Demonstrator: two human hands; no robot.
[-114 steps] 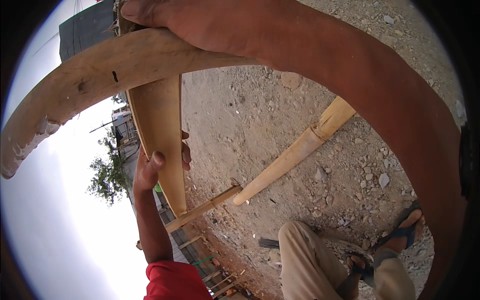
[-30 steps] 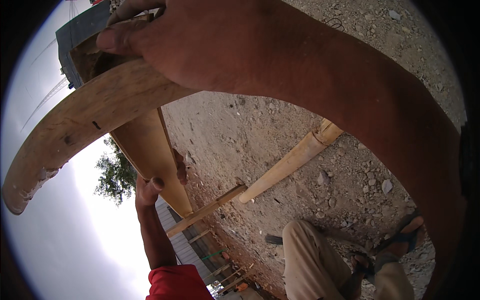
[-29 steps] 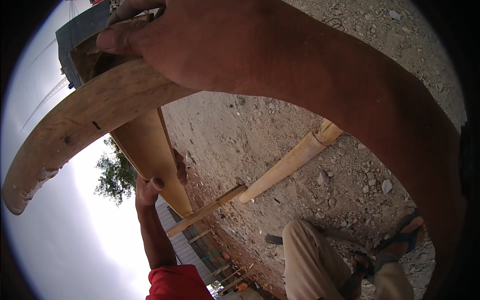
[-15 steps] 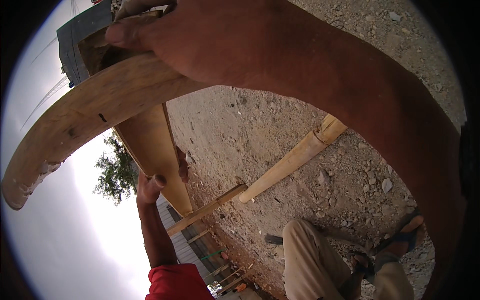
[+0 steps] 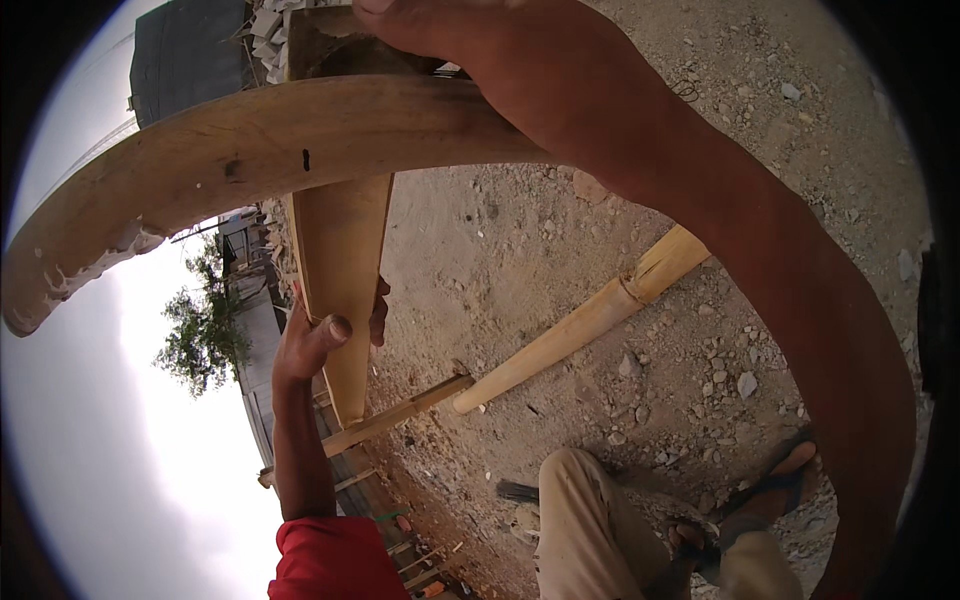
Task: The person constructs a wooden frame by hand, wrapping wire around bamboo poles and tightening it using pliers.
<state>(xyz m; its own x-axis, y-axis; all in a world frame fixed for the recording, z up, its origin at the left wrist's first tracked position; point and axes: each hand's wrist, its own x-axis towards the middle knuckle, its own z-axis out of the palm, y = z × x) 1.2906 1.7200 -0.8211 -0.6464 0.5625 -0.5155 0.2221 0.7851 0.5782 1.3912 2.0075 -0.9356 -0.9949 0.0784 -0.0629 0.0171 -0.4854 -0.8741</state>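
A long tan, trough-shaped piece of wood (image 5: 345, 240), perhaps split bamboo, runs from the top of the head view down to the lower left. My left hand (image 5: 315, 340), below a red sleeve, wraps around its lower part, thumb on the inner face and fingers around the far edge. At its dark upper end is my right hand (image 5: 440, 30), largely cut off by the top edge, with one digit bent over the rim. A pale, curved-looking pole (image 5: 240, 150) with a short black mark and a peeling end crosses in front; its other end disappears behind my right wrist.
A bamboo pole (image 5: 590, 330) lies on stony ground. A wooden strip (image 5: 400, 412) crosses by the lower end of the trough-shaped piece. My trousered legs (image 5: 590, 520) and sandalled feet are at the bottom. A dark structure (image 5: 190, 65) and tree (image 5: 200, 335) stand beyond.
My right hand, the pale pole and the upper end of the trough-shaped piece have shifted right and up. The trough-shaped piece now lies more upright in view. Both hands keep their places on it.
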